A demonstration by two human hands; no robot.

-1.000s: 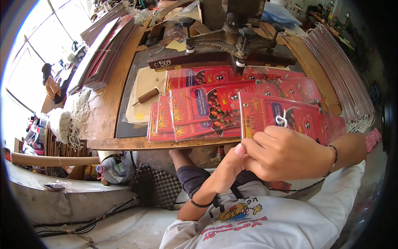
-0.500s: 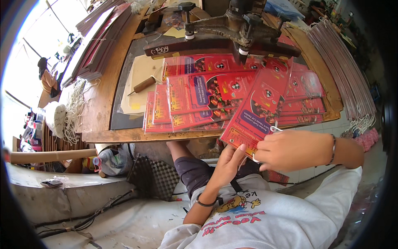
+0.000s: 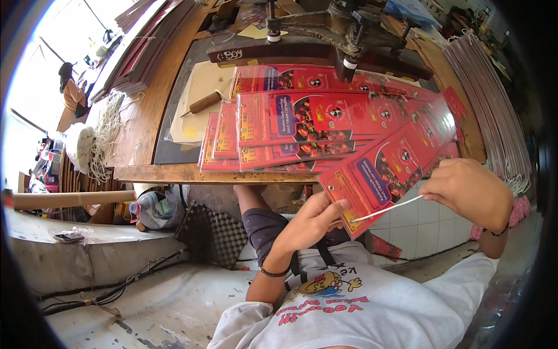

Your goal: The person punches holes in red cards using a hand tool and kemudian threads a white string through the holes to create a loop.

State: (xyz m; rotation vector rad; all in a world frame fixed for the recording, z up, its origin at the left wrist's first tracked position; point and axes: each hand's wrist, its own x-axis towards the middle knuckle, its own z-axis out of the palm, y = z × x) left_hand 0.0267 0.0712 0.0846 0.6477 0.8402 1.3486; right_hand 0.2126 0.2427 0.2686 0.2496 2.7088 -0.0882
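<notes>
A long red printed card [image 3: 372,174] with a glossy surface slants from the table's front edge toward me. My left hand [image 3: 314,224] pinches its near end, thumb on top. A white cord [image 3: 386,210] comes out of an eyelet hole at that end and runs taut to the right. My right hand [image 3: 468,186] is closed on the cord's other end, to the right of the card. A second eyelet, without visible cord, shows at the card's near left corner. Several similar red cards [image 3: 267,119] lie overlapping on the table beyond.
A wooden-handled awl [image 3: 204,104] rests on pale sheets left of the cards. Behind them stands a heavy metal clamp bar [image 3: 314,57]. Bundled boards with cords [image 3: 485,110] hang at the right. Loose white cords [image 3: 110,134] drape over the wooden table's [image 3: 157,173] left side.
My right hand has moved up and right from the card's near end, drawing the cord out straight. The card has shifted slightly right; my left hand still holds it.
</notes>
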